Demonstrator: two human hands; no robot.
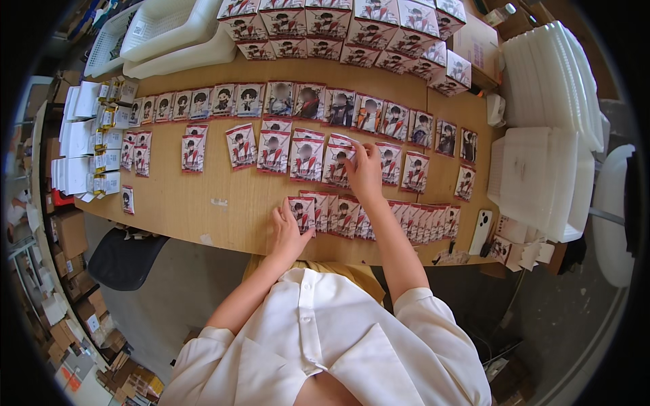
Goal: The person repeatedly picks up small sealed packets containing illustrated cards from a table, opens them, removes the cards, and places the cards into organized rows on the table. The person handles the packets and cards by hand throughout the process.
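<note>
My left hand (288, 236) has its thumb and fingers around the edges of a sealed card packet (302, 214) with red ends and a printed character. That packet lies at the left end of an overlapping near row of packets (348, 215). Farther up the table, the fingers of my right hand (364, 172) pinch the right side of a similar packet (335, 166) in the middle row. Another packet (307, 158) lies just left of it, and a packet (390, 163) to the right is close to my wrist. My right forearm covers part of the near row.
Printed boxes (325, 25) are stacked at the back of the wooden table (238, 203). A far row of packets (279, 99) crosses it. White cartons (81, 132) line the left edge. Plastic trays (538, 177) and a phone (480, 232) are at the right.
</note>
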